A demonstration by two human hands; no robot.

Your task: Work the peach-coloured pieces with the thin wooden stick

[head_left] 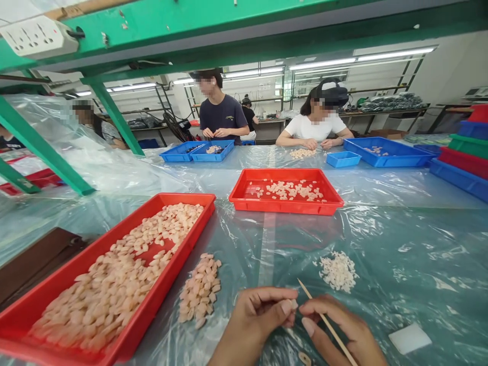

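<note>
Taking 12 o'clock as straight ahead of the person, the left hand [261, 317] has its thumb and forefinger pinched together on a small pale piece [293, 304], which sits between the 2 hands with only its edge showing. The right hand [339, 325] has its thumb and fingers closed around a wooden stick [331, 327], whose sharp end points to 11 o'clock, beyond the fingertips and apart from the piece.

The likeliest trouble is a slip: the piece is small and held near its edge, so a hard push from the stick could spring it out of the pinch. The point also stands close to the left fingertips, so a stray jab could prick the skin or chip the piece; the thin tip itself might snap if levered.

At 1 o'clock a pile of white bits [338, 272] lies loose on the plastic sheet [385, 284]; a forward sweep of the right hand could scatter it. At 9 to 10 o'clock a heap of pale pieces [201, 290] lies just beside a large red tray [155, 248], where the left forearm or elbow could knock it. The sheet is wrinkled, so a tug on it could shift both. At 3 to 4 o'clock, a white block [409, 339] lies near the right hand and could get nudged.
</note>
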